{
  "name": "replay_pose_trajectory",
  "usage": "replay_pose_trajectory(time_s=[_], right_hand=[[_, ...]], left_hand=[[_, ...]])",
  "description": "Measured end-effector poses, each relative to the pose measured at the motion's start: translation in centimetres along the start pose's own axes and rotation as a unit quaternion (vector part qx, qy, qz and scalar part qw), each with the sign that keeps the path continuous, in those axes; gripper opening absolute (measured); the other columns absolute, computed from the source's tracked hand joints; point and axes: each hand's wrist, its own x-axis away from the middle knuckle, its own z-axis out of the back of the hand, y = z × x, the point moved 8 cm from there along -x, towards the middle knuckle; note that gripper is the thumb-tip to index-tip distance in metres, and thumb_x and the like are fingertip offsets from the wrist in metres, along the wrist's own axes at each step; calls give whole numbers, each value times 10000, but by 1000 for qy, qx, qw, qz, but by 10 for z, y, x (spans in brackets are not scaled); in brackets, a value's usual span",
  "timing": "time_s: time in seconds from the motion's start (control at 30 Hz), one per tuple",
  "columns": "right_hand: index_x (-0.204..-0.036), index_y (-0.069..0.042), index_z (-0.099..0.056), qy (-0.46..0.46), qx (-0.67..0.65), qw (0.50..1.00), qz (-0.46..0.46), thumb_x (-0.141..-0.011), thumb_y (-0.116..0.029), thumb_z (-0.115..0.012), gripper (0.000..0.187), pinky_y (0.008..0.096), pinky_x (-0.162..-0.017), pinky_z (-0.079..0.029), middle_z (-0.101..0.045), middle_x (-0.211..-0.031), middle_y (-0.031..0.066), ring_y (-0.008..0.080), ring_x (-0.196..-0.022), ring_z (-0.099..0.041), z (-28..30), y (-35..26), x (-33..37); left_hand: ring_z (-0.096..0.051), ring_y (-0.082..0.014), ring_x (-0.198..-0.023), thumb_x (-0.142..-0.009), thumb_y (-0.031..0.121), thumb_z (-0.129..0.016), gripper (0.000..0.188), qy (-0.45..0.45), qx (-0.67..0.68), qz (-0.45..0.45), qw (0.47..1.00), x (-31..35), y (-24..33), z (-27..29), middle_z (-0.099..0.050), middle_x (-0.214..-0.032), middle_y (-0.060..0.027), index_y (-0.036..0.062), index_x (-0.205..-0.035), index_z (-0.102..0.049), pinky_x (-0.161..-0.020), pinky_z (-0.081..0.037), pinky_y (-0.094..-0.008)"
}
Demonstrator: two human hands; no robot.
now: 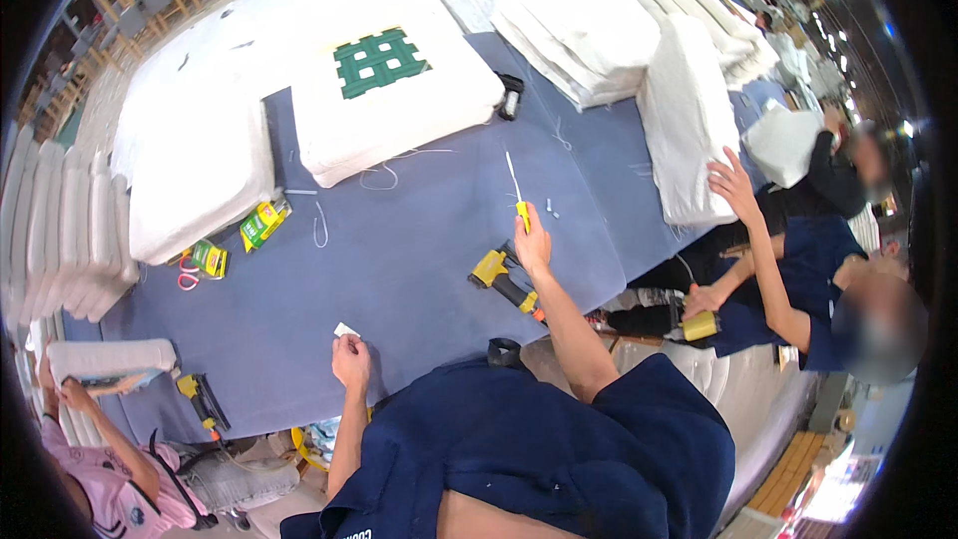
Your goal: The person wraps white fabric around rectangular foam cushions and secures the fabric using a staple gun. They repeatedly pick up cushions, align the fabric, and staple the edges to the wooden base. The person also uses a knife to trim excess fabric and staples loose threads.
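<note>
My right hand [536,245] is closed around the yellow handle of a tool [522,212] with a long, thin, pale shaft pointing away from me. Whether the shaft is a blade or a rod is too small to tell. Down and left, my left hand [350,361] pinches a small whitish piece [344,329] just over the blue-grey table cover [419,269]. A yellow and black staple gun [505,279] lies beside my right forearm, with an orange fitting at its near end. Small pale bits [551,208] lie right of my right hand.
Ahead stands a white padded block [399,130] with green webbing [381,62] on top. Another white block [205,170], green-yellow boxes [263,226] and scissors [188,274] lie left. A co-worker's hand [733,185] touches a white cushion [689,120]; another person handles a cushion [115,359] at left.
</note>
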Motion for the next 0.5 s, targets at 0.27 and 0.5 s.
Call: replay_pose_trajectory(time_s=[0.27, 0.5], right_hand=[[-1398, -121, -529, 217, -486, 815, -229, -1111, -358, -617, 383, 319, -525, -448, -564, -863, 19, 119, -612, -512, -2, 141, 38], [-1321, -126, -479, 473, -496, 654, -319, -1130, -408, -534, 345, 326, -496, -466, -549, -853, 45, 171, -608, -548, 57, 237, 132]], left_hand=[[-691, -372, -880, -995, 285, -638, 201, -70, -73, -36, 994, -22, -15, -20, -676, -945, -128, 96, -987, -709, -794, -548, -501], [-706, -366, -929, -998, 319, -660, 250, -123, -36, -37, 991, -32, -34, -29, -712, -981, -156, 77, -1025, -717, -854, -549, -491]])
